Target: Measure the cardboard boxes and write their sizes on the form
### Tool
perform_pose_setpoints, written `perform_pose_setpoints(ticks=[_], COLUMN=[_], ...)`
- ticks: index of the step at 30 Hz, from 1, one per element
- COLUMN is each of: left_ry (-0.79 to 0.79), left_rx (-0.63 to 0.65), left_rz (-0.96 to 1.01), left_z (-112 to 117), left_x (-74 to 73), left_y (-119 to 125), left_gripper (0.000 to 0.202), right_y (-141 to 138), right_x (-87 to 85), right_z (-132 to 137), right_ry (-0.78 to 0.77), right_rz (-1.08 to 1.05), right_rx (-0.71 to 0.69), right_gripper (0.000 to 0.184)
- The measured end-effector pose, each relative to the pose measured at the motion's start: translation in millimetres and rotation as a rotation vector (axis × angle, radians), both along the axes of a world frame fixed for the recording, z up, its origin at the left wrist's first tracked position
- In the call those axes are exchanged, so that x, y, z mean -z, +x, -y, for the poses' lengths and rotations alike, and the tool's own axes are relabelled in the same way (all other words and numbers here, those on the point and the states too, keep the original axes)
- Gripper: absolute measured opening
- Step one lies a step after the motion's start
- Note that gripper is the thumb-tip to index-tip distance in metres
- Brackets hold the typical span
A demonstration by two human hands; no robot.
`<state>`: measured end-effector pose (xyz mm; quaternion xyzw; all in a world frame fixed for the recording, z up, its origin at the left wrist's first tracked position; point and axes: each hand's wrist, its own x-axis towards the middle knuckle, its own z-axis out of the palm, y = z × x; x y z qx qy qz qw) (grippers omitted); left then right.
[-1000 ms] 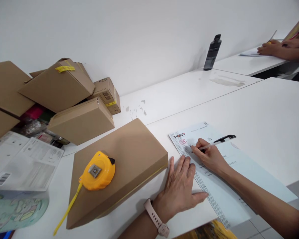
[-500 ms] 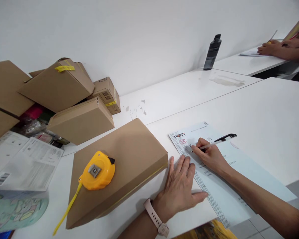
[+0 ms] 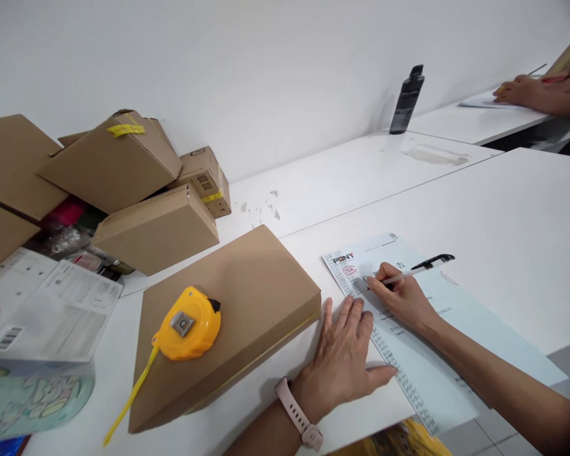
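Between the fingers of my right hand [image 3: 401, 294] is a pen [image 3: 422, 265] with a clear barrel and black cap end, slanting up to the right. Its tip meets a pale printed sheet [image 3: 475, 329] marked PONY, though my fingers partly cover the spot. My left hand [image 3: 344, 351] lies flat with fingers spread, across the sheet's left edge and the white table. Just left of it rests a closed, flat cardboard box [image 3: 256, 278]. A yellow tape measure [image 3: 192, 324] sits on that box, its yellow strap hanging over the near-left edge.
Several cardboard boxes [image 3: 156, 231] are piled at the left by the wall. A white printed package [image 3: 52, 310] and a pale green patterned container [image 3: 38, 399] stand nearer. A dark bottle [image 3: 406, 104] is at the back. Another person's hands [image 3: 522, 92] rest over paper at far right.
My right hand and pen have shifted very slightly over the sheet; my left hand stays in place. At far right, the other person's hands and pen have moved a little.
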<state>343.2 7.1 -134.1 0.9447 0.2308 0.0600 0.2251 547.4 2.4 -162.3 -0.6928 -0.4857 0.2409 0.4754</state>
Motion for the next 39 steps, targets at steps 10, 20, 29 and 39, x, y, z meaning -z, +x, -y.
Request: perform_pose_setpoints(ticks=[10,20,29,39], left_ry=[-0.032,-0.012,-0.021,0.054], left_rx=[0.003,-0.004,0.002,0.001], left_rz=[0.013,0.028,0.024,0.043], left_z=[0,0,0,0], left_x=[-0.6,2.6,3.3,9.5], left_y=[0,0,1,0], left_gripper=[0.082,0.082,0.083,0.081], right_y=[1,0,2,16], right_x=[0.3,-2.2,3.3,3.4], right_z=[0,0,1,-1], right_ry=[-0.011,-0.006,-0.014,0.136], right_rz=[0.003,0.019,-0.035,0.310], right_rx=[0.002,-0.008,-0.002,-0.150], right_gripper=[0.033,0.034,0.035,0.028])
